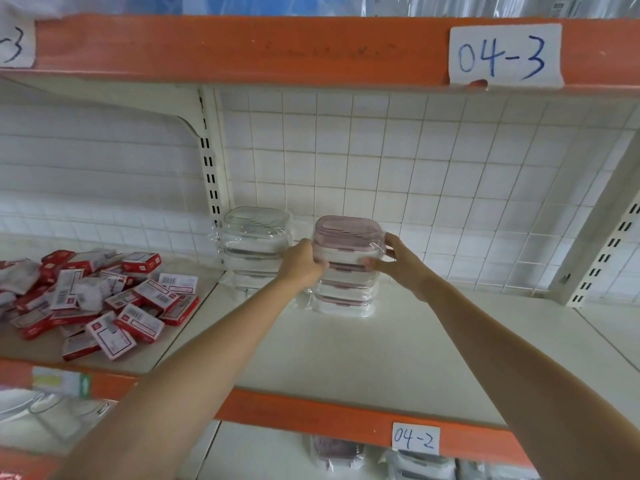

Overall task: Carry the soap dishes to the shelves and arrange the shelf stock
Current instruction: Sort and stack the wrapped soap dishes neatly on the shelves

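My left hand and my right hand reach to the back of the white shelf, and between them I hold a stack of pink-rimmed soap dishes wrapped in clear film. My left fingers curl round the stack's left side near the top; my right thumb lies across its front and my right fingers wrap the right side, so both hands grip the same stack. The stack stands upright on the shelf board, close to the white wire grid at the back. Just to its left, near but apart, stands a second wrapped stack of clear soap dishes beside the slotted upright. On the neighbouring bay to the left lies a loose heap of red and white boxes. The orange beam above carries a paper label reading 04-3, and the orange edge below my arms carries one reading 04-2.
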`<action>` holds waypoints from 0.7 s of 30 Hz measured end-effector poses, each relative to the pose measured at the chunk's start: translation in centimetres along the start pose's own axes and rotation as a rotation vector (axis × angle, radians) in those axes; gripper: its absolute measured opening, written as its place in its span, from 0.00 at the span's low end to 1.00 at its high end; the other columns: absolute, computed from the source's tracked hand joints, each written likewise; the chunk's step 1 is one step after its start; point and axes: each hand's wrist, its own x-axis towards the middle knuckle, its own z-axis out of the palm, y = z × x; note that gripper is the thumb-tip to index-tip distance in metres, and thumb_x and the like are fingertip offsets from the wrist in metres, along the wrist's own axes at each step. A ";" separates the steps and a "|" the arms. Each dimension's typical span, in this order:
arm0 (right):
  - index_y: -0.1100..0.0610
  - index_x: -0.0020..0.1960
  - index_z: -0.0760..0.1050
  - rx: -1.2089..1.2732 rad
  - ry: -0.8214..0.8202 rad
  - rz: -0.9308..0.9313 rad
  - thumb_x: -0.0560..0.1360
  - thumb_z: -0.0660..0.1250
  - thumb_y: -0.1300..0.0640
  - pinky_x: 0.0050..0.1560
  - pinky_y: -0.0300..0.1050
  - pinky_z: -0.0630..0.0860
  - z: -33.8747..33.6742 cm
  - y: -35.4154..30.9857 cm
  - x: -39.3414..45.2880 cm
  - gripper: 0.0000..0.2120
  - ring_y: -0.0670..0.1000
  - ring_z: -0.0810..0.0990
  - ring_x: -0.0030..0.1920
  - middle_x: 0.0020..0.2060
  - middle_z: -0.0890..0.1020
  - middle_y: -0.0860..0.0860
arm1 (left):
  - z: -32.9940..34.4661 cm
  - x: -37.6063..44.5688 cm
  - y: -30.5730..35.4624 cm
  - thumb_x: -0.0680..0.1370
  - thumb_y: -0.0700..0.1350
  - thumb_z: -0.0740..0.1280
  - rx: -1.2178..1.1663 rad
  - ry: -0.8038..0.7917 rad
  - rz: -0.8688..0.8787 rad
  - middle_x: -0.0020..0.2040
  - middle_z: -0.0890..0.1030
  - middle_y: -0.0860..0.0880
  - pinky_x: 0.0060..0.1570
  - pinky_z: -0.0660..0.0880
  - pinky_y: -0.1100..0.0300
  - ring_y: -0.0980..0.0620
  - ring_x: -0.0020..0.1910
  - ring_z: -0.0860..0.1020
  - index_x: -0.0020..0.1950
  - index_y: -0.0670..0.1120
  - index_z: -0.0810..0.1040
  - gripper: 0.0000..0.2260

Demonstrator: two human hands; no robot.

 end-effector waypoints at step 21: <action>0.56 0.57 0.74 -0.338 0.006 0.246 0.74 0.70 0.50 0.59 0.44 0.71 0.8 3.9 -0.8 0.16 0.50 0.76 0.58 0.56 0.79 0.48 | 1.9 -1.0 -1.8 0.77 0.45 0.69 -0.302 -0.023 -0.092 0.46 0.81 0.46 0.56 0.75 0.53 0.45 0.50 0.80 0.52 0.40 0.80 0.09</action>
